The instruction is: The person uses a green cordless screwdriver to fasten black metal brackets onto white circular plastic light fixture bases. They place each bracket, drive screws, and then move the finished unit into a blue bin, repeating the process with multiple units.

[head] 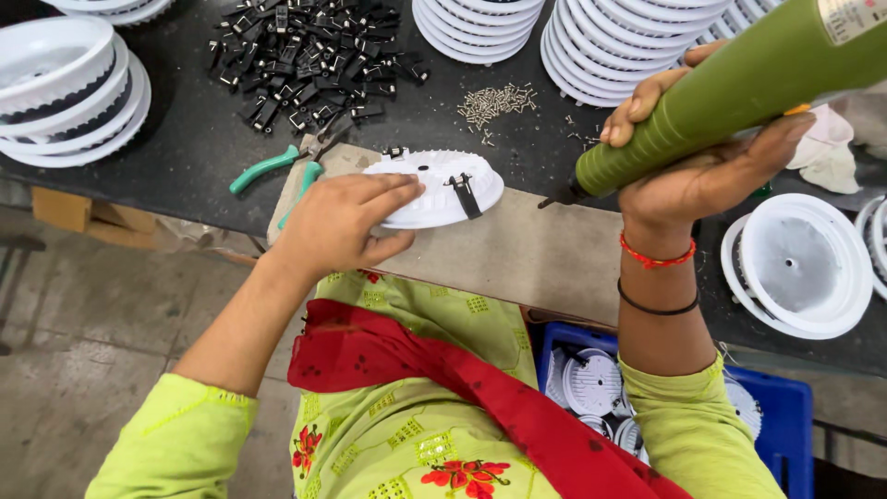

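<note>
Item: white round housing [434, 189], one black clip [465, 195] already sitting on it. Left hand [337, 225] is steadying its rim, fingers spread; right hand [707, 162] is gripping green electric screwdriver [739, 88], tip hovering beside housing; screws [497, 102] and clip pile [309, 55] are waiting.

The green electric screwdriver [730, 88] runs off the frame's upper right corner, the left hand [337, 222] hides the white round housing's [443, 189] near-left rim, and the screws [494, 102] at top centre are too small to distinguish.

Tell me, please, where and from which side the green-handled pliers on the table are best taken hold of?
By the two green handles, I would judge, coming from the near left: they splay toward the table edge, while the pliers' jaws point into the black clips.
</note>
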`<action>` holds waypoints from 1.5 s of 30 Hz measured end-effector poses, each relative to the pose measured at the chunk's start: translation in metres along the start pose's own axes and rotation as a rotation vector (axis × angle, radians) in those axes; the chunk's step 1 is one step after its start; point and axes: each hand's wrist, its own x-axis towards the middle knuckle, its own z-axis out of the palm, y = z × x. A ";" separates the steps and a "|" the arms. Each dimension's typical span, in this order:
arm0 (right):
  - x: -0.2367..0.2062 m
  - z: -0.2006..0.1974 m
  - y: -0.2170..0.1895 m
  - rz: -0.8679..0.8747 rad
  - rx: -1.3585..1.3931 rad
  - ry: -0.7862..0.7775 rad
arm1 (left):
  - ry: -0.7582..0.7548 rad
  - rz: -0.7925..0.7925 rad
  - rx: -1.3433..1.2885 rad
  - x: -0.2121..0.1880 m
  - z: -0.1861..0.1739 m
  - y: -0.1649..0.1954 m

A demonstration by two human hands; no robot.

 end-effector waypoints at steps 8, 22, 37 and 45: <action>0.006 -0.005 0.001 0.018 0.008 -0.026 | -0.005 -0.011 0.021 0.005 0.004 0.006; 0.002 -0.011 0.001 0.033 0.042 -0.017 | -0.004 -0.028 0.022 0.005 0.008 0.014; -0.005 -0.010 0.004 0.051 0.034 -0.018 | 0.149 -0.098 0.141 -0.007 0.064 0.053; -0.001 -0.013 0.005 0.042 0.018 -0.009 | 0.175 -0.147 0.110 0.006 0.056 0.051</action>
